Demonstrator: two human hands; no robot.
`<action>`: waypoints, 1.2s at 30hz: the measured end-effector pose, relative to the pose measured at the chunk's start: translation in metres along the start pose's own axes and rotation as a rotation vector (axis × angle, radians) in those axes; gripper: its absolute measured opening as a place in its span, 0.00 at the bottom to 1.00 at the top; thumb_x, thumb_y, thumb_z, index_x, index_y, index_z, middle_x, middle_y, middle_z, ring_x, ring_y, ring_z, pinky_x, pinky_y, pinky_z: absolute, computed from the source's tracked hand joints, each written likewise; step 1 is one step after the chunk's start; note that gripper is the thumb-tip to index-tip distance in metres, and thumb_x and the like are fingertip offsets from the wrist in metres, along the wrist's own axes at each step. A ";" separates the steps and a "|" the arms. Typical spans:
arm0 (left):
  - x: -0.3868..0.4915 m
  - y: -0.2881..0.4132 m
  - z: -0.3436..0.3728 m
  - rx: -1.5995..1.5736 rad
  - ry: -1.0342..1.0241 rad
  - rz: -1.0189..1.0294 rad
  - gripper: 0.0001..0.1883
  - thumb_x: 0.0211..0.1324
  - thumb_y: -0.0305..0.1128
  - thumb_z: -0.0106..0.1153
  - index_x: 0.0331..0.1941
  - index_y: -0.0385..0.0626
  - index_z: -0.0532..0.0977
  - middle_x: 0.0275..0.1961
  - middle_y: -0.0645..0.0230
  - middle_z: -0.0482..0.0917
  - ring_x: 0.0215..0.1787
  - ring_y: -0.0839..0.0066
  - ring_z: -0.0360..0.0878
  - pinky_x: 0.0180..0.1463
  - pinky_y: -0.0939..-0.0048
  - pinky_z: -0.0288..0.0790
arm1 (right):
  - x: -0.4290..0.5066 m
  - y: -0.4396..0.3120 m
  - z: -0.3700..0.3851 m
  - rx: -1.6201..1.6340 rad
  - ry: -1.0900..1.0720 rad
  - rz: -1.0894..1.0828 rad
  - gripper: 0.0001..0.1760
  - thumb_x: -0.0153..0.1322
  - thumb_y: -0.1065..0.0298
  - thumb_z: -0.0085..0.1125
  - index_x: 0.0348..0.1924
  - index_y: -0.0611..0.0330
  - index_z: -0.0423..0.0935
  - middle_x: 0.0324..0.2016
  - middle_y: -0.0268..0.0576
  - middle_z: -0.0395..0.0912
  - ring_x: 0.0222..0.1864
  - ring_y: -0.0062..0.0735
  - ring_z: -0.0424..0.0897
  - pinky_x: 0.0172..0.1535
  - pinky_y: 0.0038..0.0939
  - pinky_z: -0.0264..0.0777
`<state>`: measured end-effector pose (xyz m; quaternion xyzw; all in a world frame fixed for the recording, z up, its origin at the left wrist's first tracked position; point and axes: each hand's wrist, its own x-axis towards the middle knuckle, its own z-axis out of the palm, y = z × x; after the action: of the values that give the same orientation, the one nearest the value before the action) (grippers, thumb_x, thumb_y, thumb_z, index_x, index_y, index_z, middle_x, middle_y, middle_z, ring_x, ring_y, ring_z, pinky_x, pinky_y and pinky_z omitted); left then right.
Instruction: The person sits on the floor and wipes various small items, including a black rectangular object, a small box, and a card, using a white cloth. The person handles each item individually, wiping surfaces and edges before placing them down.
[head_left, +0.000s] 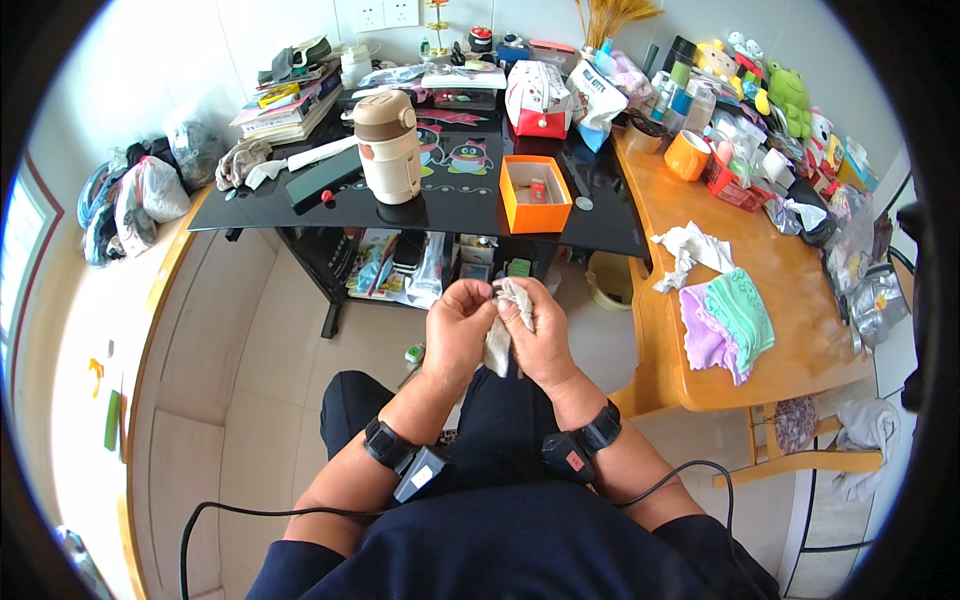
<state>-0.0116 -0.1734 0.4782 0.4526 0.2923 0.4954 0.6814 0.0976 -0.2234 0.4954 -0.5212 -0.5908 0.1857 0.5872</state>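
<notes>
Above my lap, my left hand (463, 322) and my right hand (541, 330) meet in front of the black desk's edge. A crumpled whitish cloth (497, 349) is gripped in my right hand and hangs down between both hands. The fingertips of my left hand pinch a small dark object (494, 293) against the cloth; its kind cannot be told. Beyond them on the black glass desk (457, 206) stand an open orange box (535, 219) with a small red item inside and a beige insulated bottle (390, 161) with a brown lid.
At right, a wooden table (795, 300) holds purple and green towels (727, 322), a white cloth (697, 247) and an orange mug (687, 156). Stacked books (289, 112) are at the desk's back left. A bin (609, 281) stands below. Cables run from both wrist devices.
</notes>
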 end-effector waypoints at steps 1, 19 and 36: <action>-0.002 -0.001 -0.001 0.055 -0.018 0.028 0.05 0.56 0.18 0.53 0.36 0.40 0.73 0.32 0.73 0.77 0.33 0.85 0.75 0.38 0.83 0.70 | 0.001 0.002 0.000 0.016 0.035 0.076 0.10 0.71 0.68 0.55 0.42 0.63 0.74 0.36 0.38 0.77 0.38 0.23 0.74 0.44 0.25 0.68; 0.124 0.041 -0.011 0.992 0.052 0.604 0.08 0.48 0.27 0.60 0.32 0.37 0.73 0.26 0.61 0.75 0.27 0.68 0.74 0.33 0.69 0.69 | 0.077 0.018 -0.051 -0.227 0.150 -0.068 0.17 0.69 0.71 0.54 0.52 0.59 0.69 0.32 0.52 0.81 0.35 0.43 0.83 0.36 0.32 0.75; 0.149 0.064 0.043 1.244 -0.234 0.940 0.08 0.49 0.26 0.52 0.33 0.46 0.78 0.30 0.64 0.79 0.36 0.59 0.76 0.43 0.61 0.69 | 0.099 0.022 -0.056 -0.651 -0.064 0.027 0.13 0.65 0.64 0.58 0.41 0.57 0.74 0.30 0.51 0.79 0.35 0.52 0.79 0.38 0.41 0.73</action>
<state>0.0491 -0.0416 0.5616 0.8760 0.2203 0.4263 0.0483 0.1796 -0.1539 0.5401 -0.6834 -0.6304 0.0111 0.3682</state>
